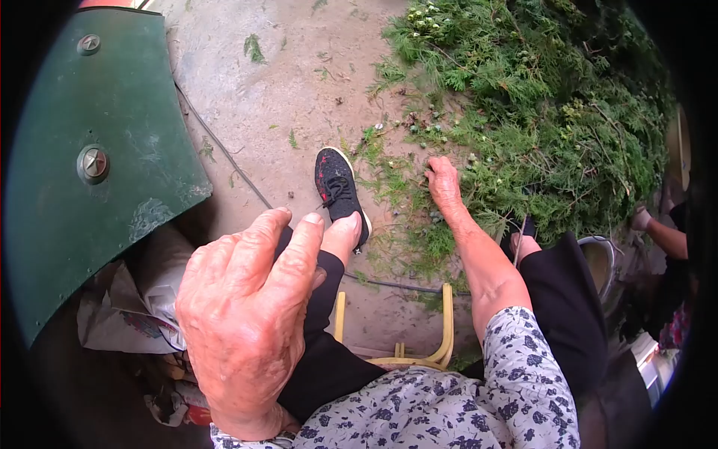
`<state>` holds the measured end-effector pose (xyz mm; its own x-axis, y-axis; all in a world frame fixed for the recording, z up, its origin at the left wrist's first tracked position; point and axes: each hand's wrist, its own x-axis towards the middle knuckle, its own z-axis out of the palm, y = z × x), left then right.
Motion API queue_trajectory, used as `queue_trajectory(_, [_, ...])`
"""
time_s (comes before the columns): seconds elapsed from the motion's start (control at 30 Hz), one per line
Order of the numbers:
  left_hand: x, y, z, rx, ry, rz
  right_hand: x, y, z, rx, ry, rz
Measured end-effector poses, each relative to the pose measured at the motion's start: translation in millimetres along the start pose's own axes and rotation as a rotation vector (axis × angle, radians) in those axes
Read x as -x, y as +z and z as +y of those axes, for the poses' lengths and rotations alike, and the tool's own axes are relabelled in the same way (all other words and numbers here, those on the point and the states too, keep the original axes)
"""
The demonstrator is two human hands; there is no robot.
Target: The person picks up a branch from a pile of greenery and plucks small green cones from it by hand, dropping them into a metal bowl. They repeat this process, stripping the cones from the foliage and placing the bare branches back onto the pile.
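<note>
Left hand (243, 314): raised close to the camera, fingers loosely bent, thumb near forefinger, nothing visible in it. Right hand (445, 183): lower, extended at the near-left edge of the green branches (553, 127), fingers curled; cannot tell whether it holds anything. Branches: heaped on the floor (299, 97), right of the black shoe (338, 183).

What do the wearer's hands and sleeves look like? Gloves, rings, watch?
Left hand and right hand: both bare, no gloves; no ring or watch visible, though the right hand's fingers are too small to be sure. Right sleeve: pale with a dark floral print, ending around the elbow. Left sleeve: same print, only a sliver shows.
</note>
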<state>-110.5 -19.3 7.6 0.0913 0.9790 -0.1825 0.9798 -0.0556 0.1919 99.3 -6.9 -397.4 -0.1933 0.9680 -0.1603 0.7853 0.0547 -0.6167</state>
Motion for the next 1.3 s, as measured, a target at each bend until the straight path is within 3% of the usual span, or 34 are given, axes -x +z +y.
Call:
queue_trajectory(0.07, [1.7, 0.8, -0.4, 0.02, 0.03, -0.015, -0.8, -2.7, -7.2, -0.292, 0.127, 0.061])
queue_trajectory(0.1, [2.4, 0.8, -1.1, 0.019, 0.026, -0.017, -2.6, -5.1, -13.4, -0.294, 0.126, 0.057])
queue_trajectory(0.17, [3.0, 0.8, -1.6, -0.001, 0.032, -0.041, -7.7, -13.7, -30.1, -0.921, 0.637, -0.145])
queue_trajectory(0.23, [3.1, 3.4, -2.1, 0.02, 0.045, -0.022, -9.1, -11.0, -38.3, -0.922, 0.635, -0.212])
queue_trajectory(0.3, [2.9, 4.2, -2.1, 0.037, 0.058, 0.0, -8.6, 9.9, -35.8, -0.374, 0.142, -0.102])
queue_trajectory(0.47, [4.1, 5.8, -5.7, 0.035, 0.102, -0.024, -15.9, 42.6, -43.3, -0.276, -0.017, -0.038])
queue_trajectory(0.6, [0.5, 3.3, 7.6, 0.033, 0.099, -0.024, -15.1, 49.2, -49.7, -0.224, -0.012, -0.118])
queue_trajectory(0.7, [2.4, 2.2, 10.1, 0.033, 0.115, -0.042, -12.5, 39.7, -52.3, -0.288, -0.085, 0.011])
queue_trajectory(0.77, [3.5, 1.5, 13.4, 0.033, 0.123, -0.048, -4.3, 19.1, -55.2, -0.876, 0.594, -0.144])
queue_trajectory(0.83, [6.1, 2.3, 15.0, 0.028, 0.13, -0.06, 1.3, 6.7, -43.6, -1.083, 0.622, -0.011])
queue_trajectory(0.97, [10.0, 6.8, 16.1, 0.046, 0.196, -0.096, -14.0, -1.0, -24.1, -0.926, 0.668, 0.098])
queue_trajectory(1.07, [8.1, 7.8, 16.6, 0.057, 0.237, -0.102, -33.0, 26.3, -1.6, -0.387, 0.277, 0.214])
queue_trajectory(1.3, [1.2, 1.0, 26.8, 0.049, 0.245, -0.168, -40.2, 20.0, -10.6, -0.14, 0.118, 0.267])
